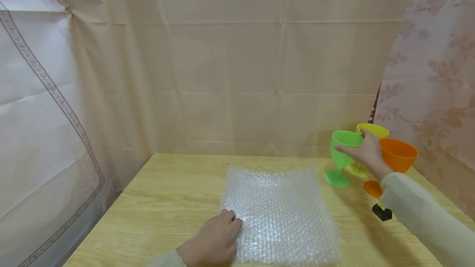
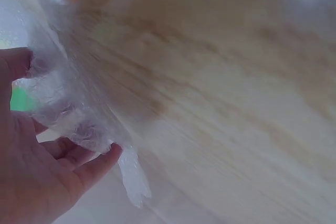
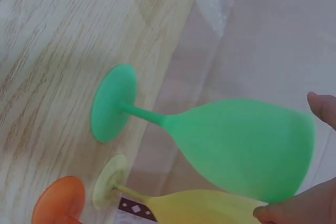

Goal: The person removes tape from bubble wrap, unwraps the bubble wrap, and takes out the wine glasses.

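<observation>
A sheet of clear bubble wrap point(image 1: 278, 213) lies spread on the wooden table. My left hand point(image 1: 213, 238) holds its left edge, fingers bent; in the left wrist view the wrap's edge point(image 2: 73, 114) is rumpled between thumb and fingers. At the right, a green goblet point(image 1: 339, 160) stands upright on its foot. Around its bowl, near the rim, my right hand point(image 1: 365, 153) spreads thumb and fingers wide. The right wrist view shows the thumb point(image 3: 323, 108) slightly off the bowl of the green goblet point(image 3: 241, 145), with a fingertip at the opposite side.
Close behind the green goblet stands a yellow goblet point(image 1: 375, 130). An orange goblet point(image 1: 398, 155) is to its right, partly hidden by my right hand and sleeve. A small black object point(image 1: 382, 212) is beside the right sleeve. Cloth curtains point(image 1: 237, 73) hang behind the table point(image 1: 167, 193).
</observation>
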Motion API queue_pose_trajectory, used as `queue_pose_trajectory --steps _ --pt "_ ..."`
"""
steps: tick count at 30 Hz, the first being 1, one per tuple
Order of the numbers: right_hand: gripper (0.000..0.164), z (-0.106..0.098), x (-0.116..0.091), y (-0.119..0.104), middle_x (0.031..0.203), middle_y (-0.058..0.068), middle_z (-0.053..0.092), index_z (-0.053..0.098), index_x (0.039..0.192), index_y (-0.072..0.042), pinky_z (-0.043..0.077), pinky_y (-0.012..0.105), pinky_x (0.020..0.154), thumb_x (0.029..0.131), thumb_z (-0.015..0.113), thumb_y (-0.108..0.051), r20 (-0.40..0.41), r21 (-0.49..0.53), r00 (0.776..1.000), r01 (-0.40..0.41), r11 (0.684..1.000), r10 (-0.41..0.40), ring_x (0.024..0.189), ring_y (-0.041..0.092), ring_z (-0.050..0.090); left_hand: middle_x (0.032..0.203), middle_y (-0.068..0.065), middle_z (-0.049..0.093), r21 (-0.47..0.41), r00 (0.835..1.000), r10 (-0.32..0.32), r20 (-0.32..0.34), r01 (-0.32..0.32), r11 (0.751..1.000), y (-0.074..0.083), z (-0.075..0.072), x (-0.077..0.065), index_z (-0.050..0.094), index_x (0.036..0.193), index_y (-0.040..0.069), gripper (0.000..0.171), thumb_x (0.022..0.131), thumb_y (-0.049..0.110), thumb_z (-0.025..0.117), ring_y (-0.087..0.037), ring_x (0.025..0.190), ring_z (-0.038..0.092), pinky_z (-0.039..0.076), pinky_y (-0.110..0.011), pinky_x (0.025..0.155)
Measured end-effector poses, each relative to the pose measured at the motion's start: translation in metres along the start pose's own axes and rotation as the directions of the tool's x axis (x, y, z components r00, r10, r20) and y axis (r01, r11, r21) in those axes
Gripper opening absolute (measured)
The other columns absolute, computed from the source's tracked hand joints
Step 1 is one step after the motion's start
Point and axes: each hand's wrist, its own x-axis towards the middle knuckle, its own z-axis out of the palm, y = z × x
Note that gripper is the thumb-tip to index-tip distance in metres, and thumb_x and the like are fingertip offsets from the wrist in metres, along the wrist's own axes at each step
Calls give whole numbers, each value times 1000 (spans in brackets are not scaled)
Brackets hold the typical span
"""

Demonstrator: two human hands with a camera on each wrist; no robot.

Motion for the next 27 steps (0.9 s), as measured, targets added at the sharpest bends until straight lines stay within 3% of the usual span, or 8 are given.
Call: queue_pose_trajectory --steps 5,9,13,17,21,27 --pt "110 -3 -7 -8 151 40 12 6 149 10 29 67 105 82 71 -48 -14 10 1000 14 1000 -14 131 59 23 98 1 58 3 999 -22 -27 22 1000 -1 1 2 61 106 12 28 82 26 60 -11 85 50 47 -23 74" --pt "107 -4 -16 -18 151 39 15 9 149 10 30 66 105 82 71 -46 -36 13 999 17 1000 -17 131 58 25 93 0 58 32 999 -34 -31 35 999 -4 0 6 60 102 12 24 81 25 59 -12 82 49 46 -24 72" --pt "100 -4 -28 -28 147 40 23 13 148 10 33 66 102 85 69 -44 -57 -2 996 73 997 -73 128 57 30 92 0 58 100 998 -30 -60 36 994 -8 1 10 59 97 12 20 82 25 58 -14 82 49 45 -24 69" --pt "93 -4 -44 -33 143 40 30 17 147 10 35 66 99 89 61 -46 12 -16 990 138 990 -138 125 55 35 104 -4 60 126 992 -19 -124 35 991 -10 2 11 61 100 12 21 83 24 57 -19 98 53 50 -29 82" --pt "86 -3 -65 -31 144 39 30 21 146 9 35 66 98 92 57 -47 113 -8 980 166 986 -164 125 56 36 123 -8 58 102 986 -34 -166 52 993 -9 0 10 62 111 13 29 86 26 55 -23 118 51 46 -36 101" --pt "73 10 -98 -21 138 38 36 32 141 10 38 66 96 93 59 -38 78 12 959 272 962 -272 123 54 38 141 -8 51 0 976 -131 -177 133 991 -8 -10 -1 59 125 12 44 89 36 57 -28 133 44 39 -47 108"
